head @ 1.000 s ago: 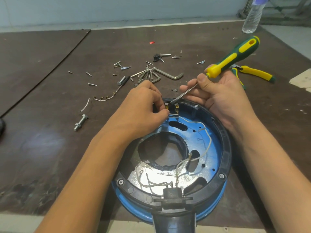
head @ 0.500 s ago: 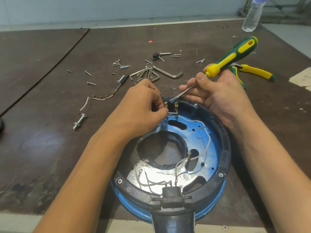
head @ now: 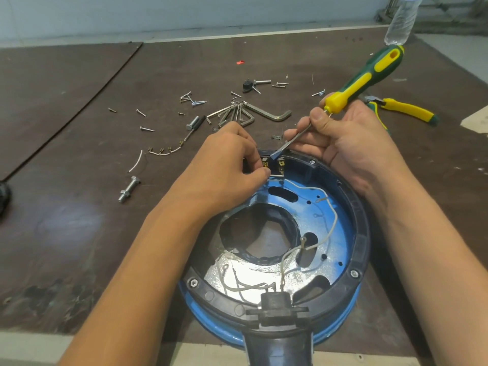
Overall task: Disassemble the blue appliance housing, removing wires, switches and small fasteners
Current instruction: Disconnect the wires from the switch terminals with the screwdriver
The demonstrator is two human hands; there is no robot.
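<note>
The round blue housing (head: pixel 340 233) with a black rim lies open side up on the table, near the front edge. White wires (head: pixel 331 215) run across its inside from a black switch block (head: pixel 277 163) at the far rim to a black socket (head: pixel 276 302) at the near rim. My left hand (head: pixel 227 165) pinches a wire connector at the switch terminals. My right hand (head: pixel 343 138) grips the shaft of a green and yellow screwdriver (head: pixel 369 75), whose flat tip rests on the switch block.
Loose screws (head: pixel 192 100), a bunch of hex keys (head: pixel 245 114), a large bolt (head: pixel 129 188), a wire strip with connectors (head: pixel 163 151) and a small screwdriver (head: pixel 194 125) lie beyond the housing. Yellow-handled pliers (head: pixel 404 112) lie at the right, a plastic bottle (head: pixel 401 19) behind.
Hardly anything has moved. The screwdriver tip stays at the switch block and my left fingers keep their pinch at the terminals.
</note>
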